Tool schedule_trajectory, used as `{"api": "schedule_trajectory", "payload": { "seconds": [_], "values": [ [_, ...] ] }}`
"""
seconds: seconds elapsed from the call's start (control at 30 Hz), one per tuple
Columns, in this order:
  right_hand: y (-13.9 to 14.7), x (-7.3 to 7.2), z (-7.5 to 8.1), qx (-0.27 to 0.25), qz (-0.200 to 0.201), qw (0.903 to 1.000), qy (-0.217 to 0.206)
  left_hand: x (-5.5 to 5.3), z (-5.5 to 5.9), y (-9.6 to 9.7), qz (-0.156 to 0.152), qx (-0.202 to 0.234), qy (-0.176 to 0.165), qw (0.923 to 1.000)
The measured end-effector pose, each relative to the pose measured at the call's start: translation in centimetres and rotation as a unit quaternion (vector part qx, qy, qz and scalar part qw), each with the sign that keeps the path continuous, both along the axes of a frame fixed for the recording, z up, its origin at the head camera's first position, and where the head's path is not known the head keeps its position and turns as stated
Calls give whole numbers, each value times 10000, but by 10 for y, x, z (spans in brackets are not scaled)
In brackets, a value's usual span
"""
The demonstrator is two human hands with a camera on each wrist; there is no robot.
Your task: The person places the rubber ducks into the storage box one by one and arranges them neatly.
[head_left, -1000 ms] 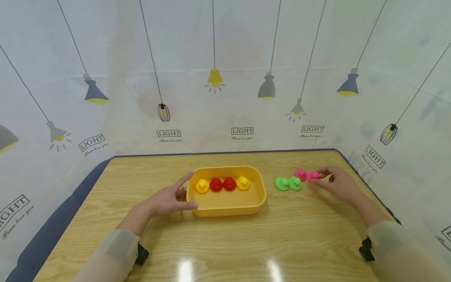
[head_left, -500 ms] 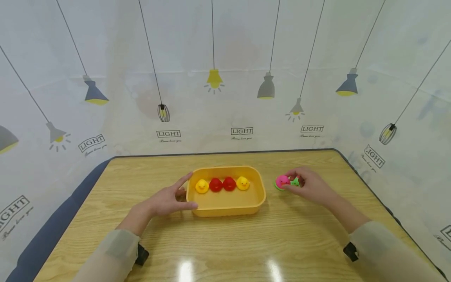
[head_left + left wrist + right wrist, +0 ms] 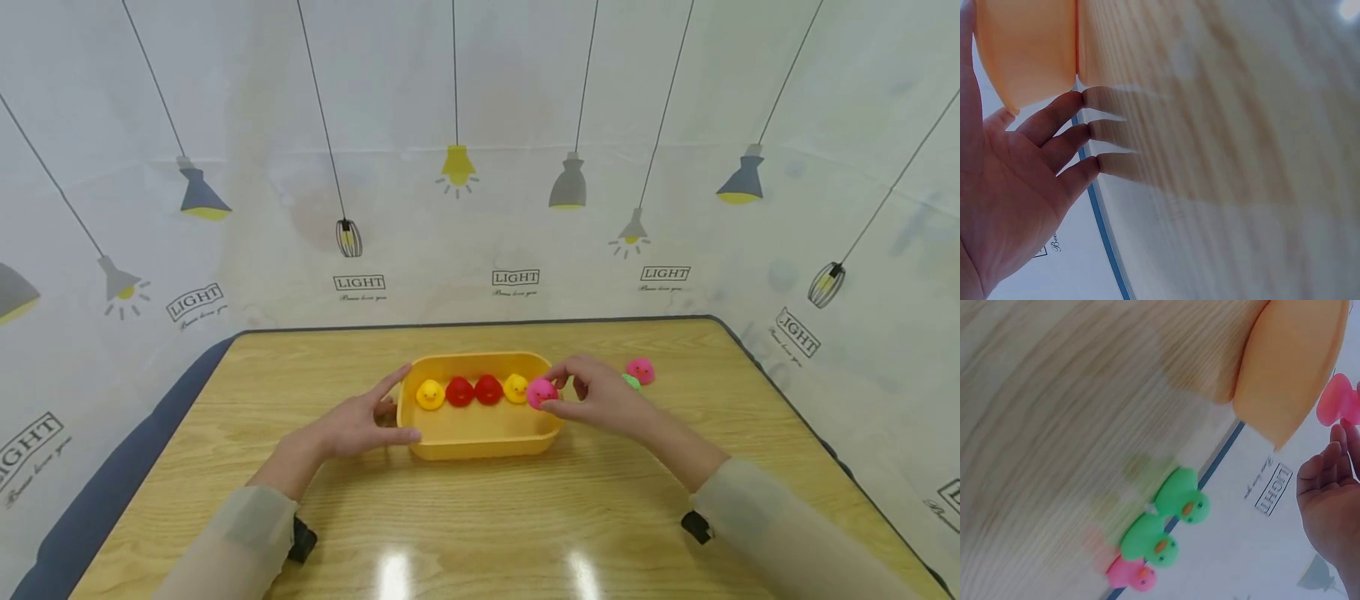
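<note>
A yellow plastic basin [image 3: 480, 450] stands on the table, holding two yellow rubber ducks [image 3: 430, 396] and two dark red ones [image 3: 488, 390] in a row. At its left end my left hand [image 3: 352, 427] spreads thumb and index finger across the rim. The other fingertips reach down by the tabletop in the left wrist view. My right hand [image 3: 609, 402] pinches a pink rubber duck [image 3: 539, 393] over the basin's right end. Beyond that hand are another pink duck [image 3: 641, 371] and two green ducks [image 3: 1179, 495], mostly covered by the hand in the head view.
The wooden table [image 3: 480, 533] has a dark edge at the back and sides. Behind it hangs a pale backdrop [image 3: 480, 242] printed with lamps. A black strap piece [image 3: 697, 527] shows at the right cuff, another at the left [image 3: 302, 540].
My right hand has taken one pink duck from the table and carried it left, past the green ducks, to above the basin's right end. The left hand stays at the basin.
</note>
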State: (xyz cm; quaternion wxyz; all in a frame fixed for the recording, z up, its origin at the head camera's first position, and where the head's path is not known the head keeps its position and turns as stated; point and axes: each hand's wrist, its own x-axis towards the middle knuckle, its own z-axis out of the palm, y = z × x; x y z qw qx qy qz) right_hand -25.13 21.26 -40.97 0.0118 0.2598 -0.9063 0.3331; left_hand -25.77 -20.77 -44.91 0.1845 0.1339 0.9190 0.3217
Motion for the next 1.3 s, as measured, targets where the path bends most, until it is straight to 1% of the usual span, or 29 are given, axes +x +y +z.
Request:
{"api": "schedule_trajectory", "payload": {
  "seconds": [0.17,0.33,0.47,0.7,0.9,1.13,1.3],
  "values": [
    [-24,-1,0,0,288,9996,-58,0,0,0,-27,5,-4,10000],
    [-44,-6,-4,36,442,9989,-149,0,1,0,-26,26,1,10000],
    [-61,-8,-7,84,431,9986,-304,0,1,1,-18,-7,6,10000],
    [-92,-13,-13,21,565,9974,-440,0,2,1,-11,9,22,10000],
    [-113,-15,-19,155,489,9947,-893,1,2,0,-89,37,55,9999],
    [-131,-19,-22,275,478,9891,-1362,2,3,0,-122,76,45,9999],
    [-141,-20,-22,558,460,9881,-1355,2,3,-1,-158,137,81,9997]
  ]
}}
